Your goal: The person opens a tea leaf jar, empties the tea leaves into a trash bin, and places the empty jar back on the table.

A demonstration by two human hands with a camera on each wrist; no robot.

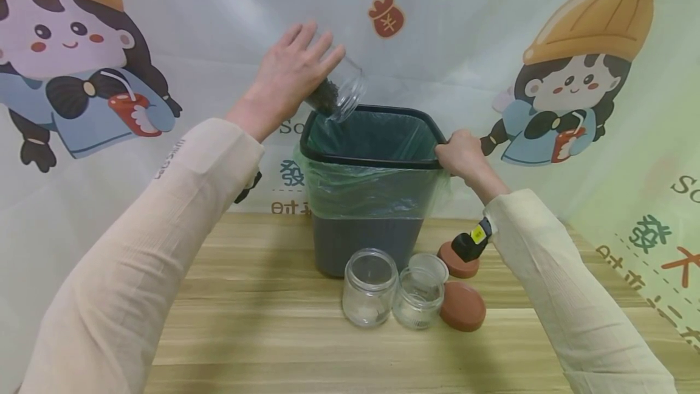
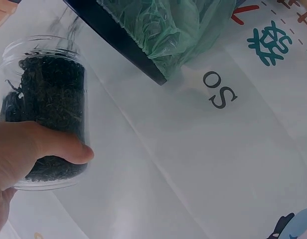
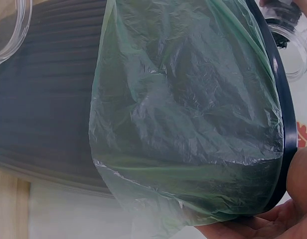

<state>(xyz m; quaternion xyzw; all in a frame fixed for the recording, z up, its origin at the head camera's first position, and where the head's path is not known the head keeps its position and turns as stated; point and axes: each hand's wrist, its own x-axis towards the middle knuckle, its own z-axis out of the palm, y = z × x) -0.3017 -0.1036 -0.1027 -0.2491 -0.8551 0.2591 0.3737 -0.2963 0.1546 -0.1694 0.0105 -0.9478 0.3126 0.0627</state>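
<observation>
My left hand (image 1: 295,72) grips a clear glass jar (image 1: 350,93) tilted mouth-down above the left side of a dark trash bin (image 1: 366,242). Dark, dry shreds like loose tea leaves (image 2: 51,94) fill much of the jar in the left wrist view, where my thumb lies across the glass. A green plastic bag (image 3: 183,99) lines the bin and folds over its black rim (image 1: 383,163). At the rim's right corner my right hand (image 1: 465,154) holds on, its fingers curled beneath the edge in the right wrist view.
On the wooden table (image 1: 246,333), an uncapped glass jar (image 1: 369,297) and a shorter one (image 1: 418,303) stand before the bin. A clear round piece (image 1: 432,266) and two reddish-brown lids (image 1: 462,307) are beside them. A printed cloth (image 1: 229,47) hangs behind.
</observation>
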